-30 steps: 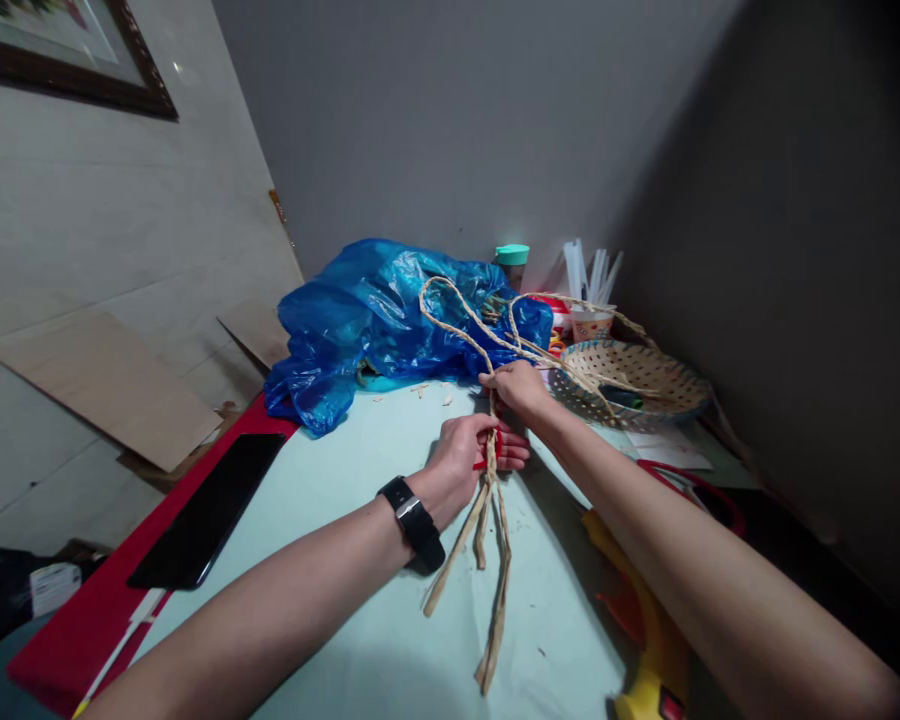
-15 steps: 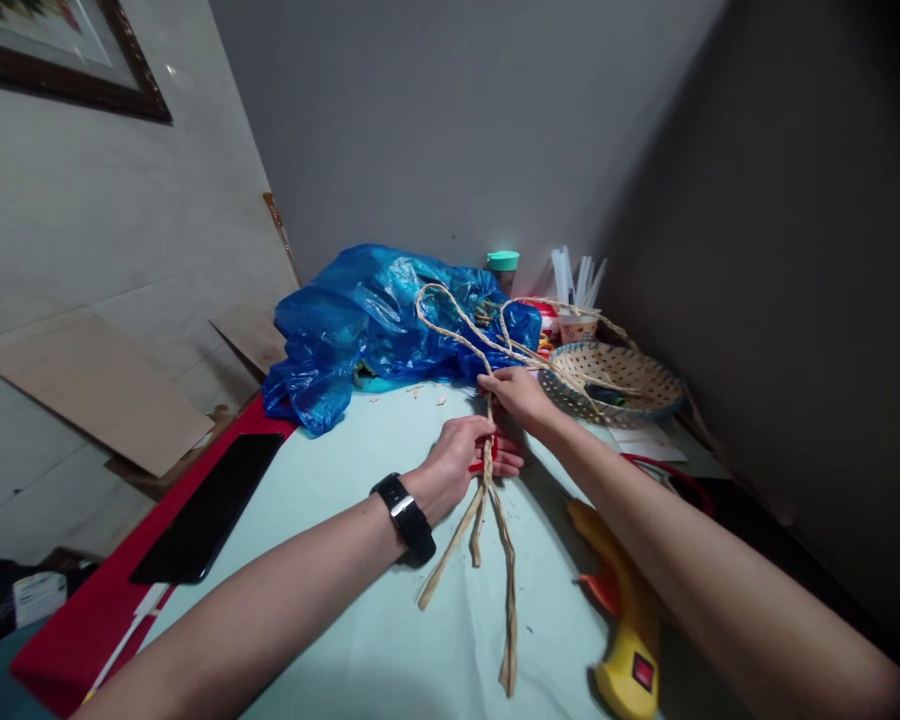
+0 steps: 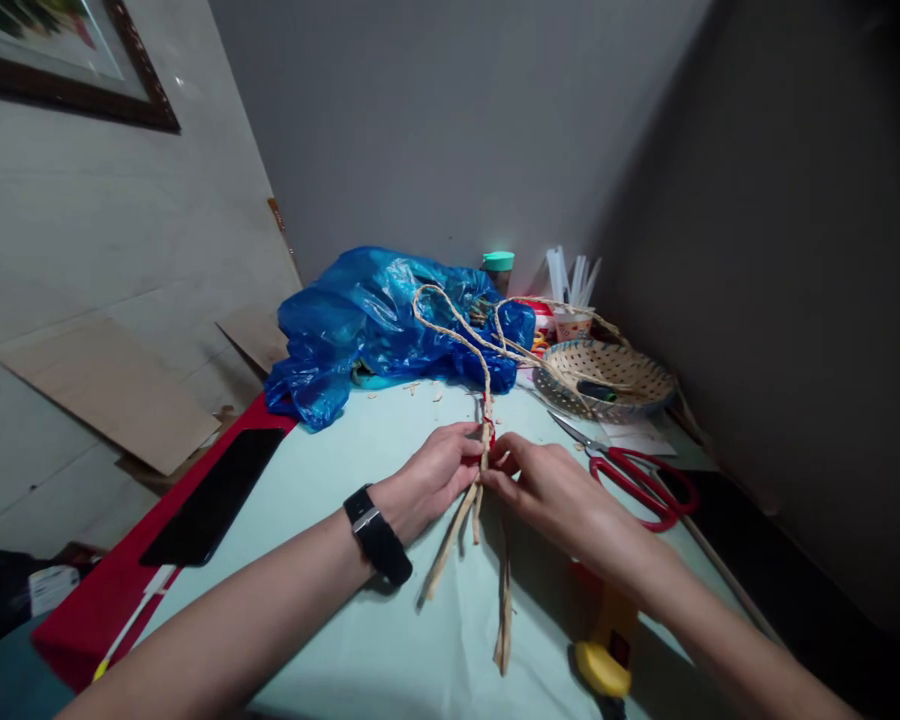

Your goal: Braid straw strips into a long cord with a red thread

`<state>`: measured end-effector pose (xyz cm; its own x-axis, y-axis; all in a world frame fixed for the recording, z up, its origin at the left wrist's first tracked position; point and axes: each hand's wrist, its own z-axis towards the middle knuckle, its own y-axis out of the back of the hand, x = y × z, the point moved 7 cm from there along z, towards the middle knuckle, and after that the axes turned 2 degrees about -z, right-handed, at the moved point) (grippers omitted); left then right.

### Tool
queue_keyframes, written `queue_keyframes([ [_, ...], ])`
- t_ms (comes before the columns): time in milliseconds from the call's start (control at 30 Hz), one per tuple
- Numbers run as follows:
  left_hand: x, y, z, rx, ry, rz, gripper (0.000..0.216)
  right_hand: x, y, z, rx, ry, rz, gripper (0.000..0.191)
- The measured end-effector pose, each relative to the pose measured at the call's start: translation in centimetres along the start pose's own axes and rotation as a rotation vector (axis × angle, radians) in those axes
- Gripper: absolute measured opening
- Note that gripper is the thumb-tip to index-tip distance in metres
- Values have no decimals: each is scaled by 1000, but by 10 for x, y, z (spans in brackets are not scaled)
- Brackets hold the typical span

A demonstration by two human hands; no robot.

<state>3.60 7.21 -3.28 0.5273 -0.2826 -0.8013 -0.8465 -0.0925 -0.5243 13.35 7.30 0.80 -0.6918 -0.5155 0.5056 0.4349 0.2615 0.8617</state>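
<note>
A braided straw cord [image 3: 457,330] runs from the back of the table toward me and ends in several loose flat strands [image 3: 450,545]. My left hand [image 3: 442,465] pinches the braid just above these strands, between thumb and fingers. At the same spot my right hand [image 3: 529,480] has its thumb and fingers closed at the strands' upper end, from the right. Something thin and red [image 3: 489,405] shows along the braid and between my hands; its full shape is hidden. One strand hangs down below my right hand.
Behind lies a blue plastic bag [image 3: 390,320]. To the right are a woven basket [image 3: 645,375], red-handled scissors [image 3: 630,480] and a cup of white sticks [image 3: 572,325]. A yellow tool [image 3: 604,670] lies partly under my right forearm. A black phone-like slab [image 3: 214,500] sits left.
My right hand has come down the braid from its upper part to the top of the loose strands. My left hand has turned and curled its fingers in. The scissors are now uncovered.
</note>
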Motion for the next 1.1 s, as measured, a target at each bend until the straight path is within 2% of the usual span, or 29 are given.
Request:
queue_keyframes([
  [100, 0, 1, -6, 48, 6, 18, 22, 3, -13, -1, 22, 36, 64, 9],
  [233, -1, 2, -14, 88, 11, 46, 20, 2, -15, -2, 56, 74, 210, 7],
  [400, -2, 5, -25, 147, 48, 306, 23, -8, -19, -6, 78, 48, 399, 12],
  [500, -3, 12, -27, 143, 72, 375, 26, -13, -28, -7, 114, -1, 523, 17],
  [633, -5, 23, -24, 96, 44, 340, 33, -11, -39, -10, 182, -137, 900, 25],
  [700, -3, 25, -21, 97, 21, 348, 34, -9, -42, -11, 194, -199, 1005, 29],
  [933, 3, 21, -25, 216, 25, 426, 32, -16, -51, -9, 247, -384, 1079, 32],
  [1100, 0, 18, -30, 192, 79, 394, 25, -18, -46, -9, 253, -415, 1036, 29],
])
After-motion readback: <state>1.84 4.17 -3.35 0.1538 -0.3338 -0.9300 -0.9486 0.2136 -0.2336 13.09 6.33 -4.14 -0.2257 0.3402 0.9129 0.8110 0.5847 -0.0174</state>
